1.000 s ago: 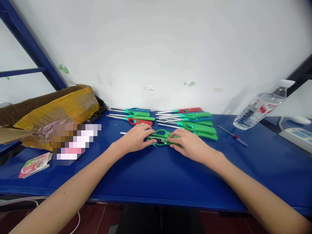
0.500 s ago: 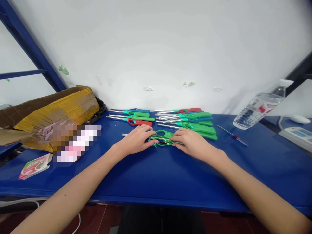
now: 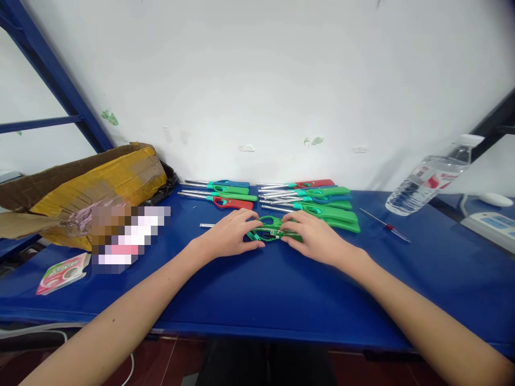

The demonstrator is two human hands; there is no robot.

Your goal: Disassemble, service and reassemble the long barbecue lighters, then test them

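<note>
Bending over a blue tabletop (image 3: 249, 289), two bare hands meet on a green lighter (image 3: 275, 227) near the middle of the work surface. The left hand (image 3: 231, 236) reaches over the lighter's left part, fingers curled across the top and thumb parted from them on the near side — a loose hold, partly hidden by the hand itself. The right hand (image 3: 316, 233) has its fingers and thumb drawn in on the opposite end, pinching the green handle. Between the two, green loops and a thin pale wire (image 3: 274, 232) show (the finer parts are too small to make out), while a slim metal tube (image 3: 207, 225) pokes out beyond the left hand.

Behind lie more lighters, tubes pointing left: a left-hand row (image 3: 237, 204) in blue, green and red, and a right-hand pile (image 3: 336, 213), mostly green, its handles overlapping. To the right of the pile rests a screwdriver (image 3: 389, 227) with a partly red handle, near a clear water bottle (image 3: 428, 179) with a white cap. At left, a cardboard box (image 3: 104, 179) wrapped in yellow tape gapes open beside a pixelated patch — and a pink-and-green card (image 3: 63, 274) lies near the table's front edge.
</note>
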